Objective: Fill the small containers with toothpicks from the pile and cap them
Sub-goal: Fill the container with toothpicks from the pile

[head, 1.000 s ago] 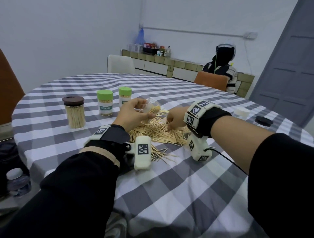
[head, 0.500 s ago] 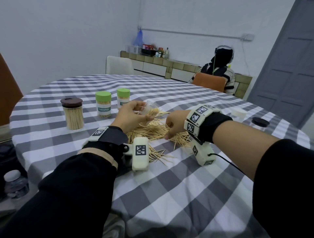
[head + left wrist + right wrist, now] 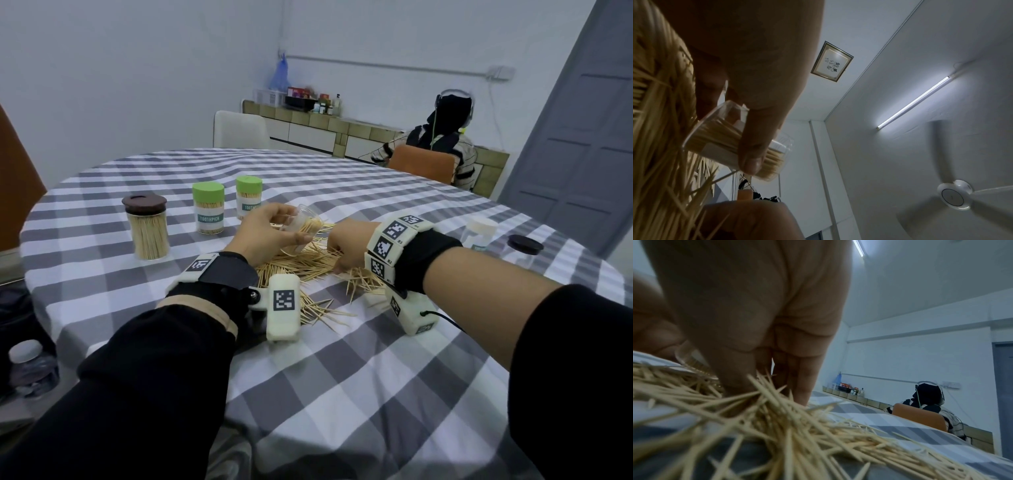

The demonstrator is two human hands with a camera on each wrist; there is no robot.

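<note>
My left hand [image 3: 289, 224] grips a small clear container [image 3: 303, 228], tilted with its mouth toward the right and partly filled with toothpicks. In the left wrist view the thumb [image 3: 756, 146] lies across the container [image 3: 719, 138]. Just below it a loose toothpick pile [image 3: 308, 270] spreads over the checked tablecloth. My right hand [image 3: 339, 257] is down in the pile, to the right of the container. Its curled fingers [image 3: 731, 369] pinch a bunch of toothpicks [image 3: 764, 395] at the pile's edge.
Two green-capped toothpick containers [image 3: 208, 212] [image 3: 249, 197] and a brown-lidded jar [image 3: 146, 228] stand at the left. A white-capped container [image 3: 479, 234] and a black lid [image 3: 525, 244] sit at the right. A person sits at a counter behind the table; a water bottle [image 3: 29, 368] stands lower left.
My right hand has shifted slightly away from the container's mouth and down into the pile. My left hand keeps the container tilted in the same place.
</note>
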